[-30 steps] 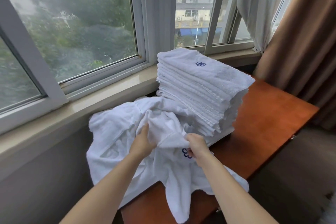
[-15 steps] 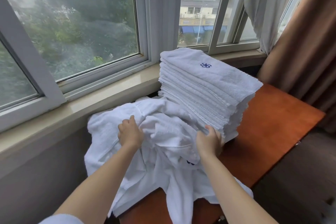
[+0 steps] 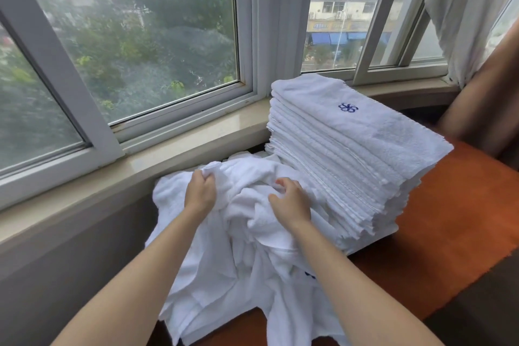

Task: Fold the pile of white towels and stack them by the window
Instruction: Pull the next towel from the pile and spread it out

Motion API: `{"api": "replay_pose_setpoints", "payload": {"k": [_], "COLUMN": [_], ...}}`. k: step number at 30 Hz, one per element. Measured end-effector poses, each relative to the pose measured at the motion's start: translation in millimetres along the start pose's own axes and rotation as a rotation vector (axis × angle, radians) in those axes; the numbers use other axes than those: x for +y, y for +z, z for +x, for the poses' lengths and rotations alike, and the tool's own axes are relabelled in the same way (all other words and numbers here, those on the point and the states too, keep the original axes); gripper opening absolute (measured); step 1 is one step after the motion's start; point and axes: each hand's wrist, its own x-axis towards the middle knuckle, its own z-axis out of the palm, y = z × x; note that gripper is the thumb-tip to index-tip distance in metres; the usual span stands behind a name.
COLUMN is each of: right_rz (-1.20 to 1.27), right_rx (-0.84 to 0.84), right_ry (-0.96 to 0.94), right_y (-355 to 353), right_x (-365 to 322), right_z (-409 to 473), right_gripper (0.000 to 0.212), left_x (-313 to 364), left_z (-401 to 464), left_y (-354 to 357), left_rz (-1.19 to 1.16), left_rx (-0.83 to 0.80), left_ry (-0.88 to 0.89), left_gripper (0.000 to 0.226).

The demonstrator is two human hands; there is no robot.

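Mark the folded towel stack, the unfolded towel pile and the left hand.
folded towel stack [image 3: 365, 132]: head view, top towel beside its blue logo.
unfolded towel pile [image 3: 224, 275]: head view, crumpled cloth between the forearms.
left hand [image 3: 200, 191]: head view, back of hand.

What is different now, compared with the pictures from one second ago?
Both hands moved up the loose towel pile, away from the person. The left hand now grips a fold near its top; the right hand grips cloth beside the folded stack, which stayed put.
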Motion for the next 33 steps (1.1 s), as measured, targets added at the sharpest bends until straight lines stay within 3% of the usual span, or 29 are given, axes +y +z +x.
{"api": "replay_pose_setpoints", "payload": {"k": [4,6,9,11,13,15,16,19,21,25,29,31,33], "right_rz": [-0.03,-0.198,-0.325,-0.308,-0.289,-0.138,-0.001,0.345,0.446,0.749,1.107,1.098,0.886], "right_rx": [-0.106,-0.088,-0.059,-0.144,-0.279,-0.339,-0.316,-0.208,-0.096,0.071,-0.032,-0.057,-0.031], "right_ry": [-0.066,-0.063,-0.044,-0.142,-0.251,-0.327,-0.339,-0.171,-0.125,-0.01,-0.082,-0.058,0.036], "right_y": [20,30,33,36,39,39,36,21,11,-10,-35,-40,-40], "right_x": [-21,-26,-31,-36,-45,-53,-57,-60,-62,-82,-96,-92,-82], "right_z": [12,15,16,12,7,4,2,-3,-8,-17,-27,-28,-27], "right_gripper": [0.054,0.061,0.072,0.081,0.073,0.039,0.026,0.02,0.029,0.032,0.025,0.026,0.017], "left_x": [-1,2,18,28,33,33,31,16,5,3,4,4,3], "left_z": [-8,-14,-22,-25,-28,-31,-31,-27,-29,-41,-47,-49,-52], "left_y": [-12,-15,-29,-42,-52,-58,-60,-66,-66,-66,-69,-66,-56], "left_rz": [-0.04,-0.078,-0.279,-0.454,-0.563,-0.594,-0.576,-0.297,-0.192,-0.17,-0.161,-0.06,0.111], "left_rx": [-0.087,-0.136,-0.169,-0.228,-0.267,-0.231,-0.179,0.012,0.011,-0.182,-0.49,-0.534,-0.502], "left_ry": [0.078,0.108,0.085,0.05,0.022,0.048,0.074,0.12,0.092,0.081,0.051,0.089,0.161], "left_gripper": [0.02,0.018,0.023,0.014,0.005,0.01,0.012,0.017,0.019,0.018,0.078,0.089,0.089]}}
